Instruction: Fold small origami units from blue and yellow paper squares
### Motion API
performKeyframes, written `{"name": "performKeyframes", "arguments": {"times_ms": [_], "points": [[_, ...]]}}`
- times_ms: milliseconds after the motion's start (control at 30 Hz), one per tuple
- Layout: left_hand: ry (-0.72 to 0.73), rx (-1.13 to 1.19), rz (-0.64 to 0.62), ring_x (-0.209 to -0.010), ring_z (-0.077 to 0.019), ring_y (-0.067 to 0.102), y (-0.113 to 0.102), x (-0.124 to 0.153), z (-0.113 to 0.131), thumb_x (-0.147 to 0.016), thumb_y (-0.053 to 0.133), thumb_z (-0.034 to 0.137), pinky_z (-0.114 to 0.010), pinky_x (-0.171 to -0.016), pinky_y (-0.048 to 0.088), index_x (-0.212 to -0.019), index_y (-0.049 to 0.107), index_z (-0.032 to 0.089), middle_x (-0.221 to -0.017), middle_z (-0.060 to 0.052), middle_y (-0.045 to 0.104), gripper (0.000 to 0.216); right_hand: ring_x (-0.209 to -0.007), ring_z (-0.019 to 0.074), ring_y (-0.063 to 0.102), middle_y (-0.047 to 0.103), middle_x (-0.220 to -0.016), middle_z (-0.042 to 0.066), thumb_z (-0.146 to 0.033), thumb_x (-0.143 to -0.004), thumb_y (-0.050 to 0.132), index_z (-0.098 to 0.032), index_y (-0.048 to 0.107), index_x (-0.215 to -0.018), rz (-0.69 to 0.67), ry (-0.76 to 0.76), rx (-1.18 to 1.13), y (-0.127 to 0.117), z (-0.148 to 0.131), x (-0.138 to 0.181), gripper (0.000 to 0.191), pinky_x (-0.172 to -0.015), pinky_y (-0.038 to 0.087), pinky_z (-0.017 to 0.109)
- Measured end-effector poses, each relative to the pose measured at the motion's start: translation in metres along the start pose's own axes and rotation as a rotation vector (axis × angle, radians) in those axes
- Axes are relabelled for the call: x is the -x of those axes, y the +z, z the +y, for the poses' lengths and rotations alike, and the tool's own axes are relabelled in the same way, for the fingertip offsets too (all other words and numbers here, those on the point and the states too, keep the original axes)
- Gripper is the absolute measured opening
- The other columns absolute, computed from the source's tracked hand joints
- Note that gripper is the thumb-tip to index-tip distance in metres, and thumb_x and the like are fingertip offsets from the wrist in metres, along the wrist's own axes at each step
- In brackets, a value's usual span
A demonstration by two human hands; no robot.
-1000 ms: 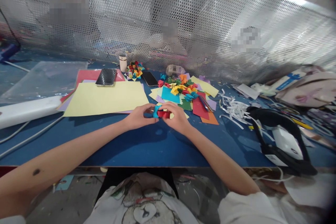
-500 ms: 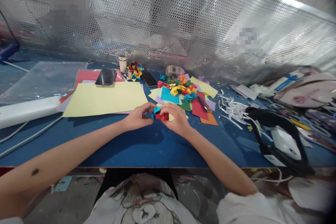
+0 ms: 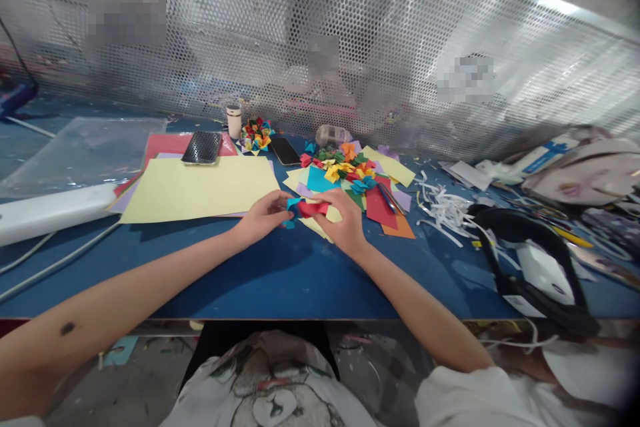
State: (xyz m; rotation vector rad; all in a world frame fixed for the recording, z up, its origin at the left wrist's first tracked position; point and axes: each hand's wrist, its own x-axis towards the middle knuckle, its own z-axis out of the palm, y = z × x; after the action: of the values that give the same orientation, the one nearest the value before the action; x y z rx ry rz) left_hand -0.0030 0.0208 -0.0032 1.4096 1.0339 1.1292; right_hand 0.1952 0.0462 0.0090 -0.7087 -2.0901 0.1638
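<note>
I see the left hand pinching blue paper, the right hand pinching red paper: likely light, crushable; grip edges gently.

Glare streaks the far-right top edge of the perforated screen facing you, as soft shadows darken the blue table. Wide-angle distortion stretches your right side, blurring toward a blackened far corner.
</note>
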Motion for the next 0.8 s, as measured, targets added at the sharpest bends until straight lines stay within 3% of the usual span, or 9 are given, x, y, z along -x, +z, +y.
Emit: {"name": "performKeyframes", "arguments": {"times_ms": [167, 367, 667, 800], "points": [[-0.124, 0.113, 0.049, -0.076, -0.0140, 0.062, -0.0030, -0.0033, -0.0002, -0.071, 0.068, 0.031, -0.030, -0.069, 0.054, -0.105, 0.060, 0.020, -0.091, -0.002, 0.063, 0.037, -0.077, 0.0177, 0.062, 0.063, -0.083, 0.003, -0.024, -0.086, 0.062, -0.022, 0.062, -0.092, 0.151, 0.156, -0.057, -0.0014, 0.0036, -0.0039, 0.006, -0.069, 0.052, 0.031], [-0.184, 0.168, 0.062, -0.076, -0.0139, 0.061, -0.0031, -0.0028, 0.0007, -0.072, 0.071, 0.031, -0.030, -0.068, 0.055, -0.102, 0.063, 0.019, -0.088, -0.002, 0.064, 0.033, -0.072, 0.0161, 0.065, 0.066, -0.081, 0.002, -0.028, -0.084, 0.065, -0.021, 0.063, -0.092, 0.127, 0.228, -0.124, 0.0027, 0.0081, -0.0022, 0.010, -0.064, 0.054, 0.028], [-0.256, 0.211, -0.039, -0.073, -0.0146, 0.062, -0.0001, -0.0024, 0.0021, -0.066, 0.077, 0.031, -0.029, -0.066, 0.056, -0.091, 0.069, 0.016, -0.085, -0.004, 0.068, 0.030, -0.085, 0.0175, 0.065, 0.071, -0.089, 0.002, -0.025, -0.086, 0.066, -0.025, 0.069, -0.090, -0.047, -0.025, -0.103, 0.0026, 0.0004, -0.0011, 0.004, -0.078, 0.052, 0.032], [-0.254, 0.234, -0.015, -0.071, -0.0137, 0.062, -0.0029, -0.0042, 0.0006, -0.070, 0.074, 0.033, -0.026, -0.063, 0.055, -0.094, 0.070, 0.016, -0.082, -0.004, 0.068, 0.030, -0.086, 0.0189, 0.066, 0.072, -0.090, 0.003, -0.022, -0.086, 0.066, -0.026, 0.071, -0.090, -0.133, -0.110, -0.048, 0.0026, 0.0060, -0.0012, 0.008, -0.078, 0.051, 0.033]]}}
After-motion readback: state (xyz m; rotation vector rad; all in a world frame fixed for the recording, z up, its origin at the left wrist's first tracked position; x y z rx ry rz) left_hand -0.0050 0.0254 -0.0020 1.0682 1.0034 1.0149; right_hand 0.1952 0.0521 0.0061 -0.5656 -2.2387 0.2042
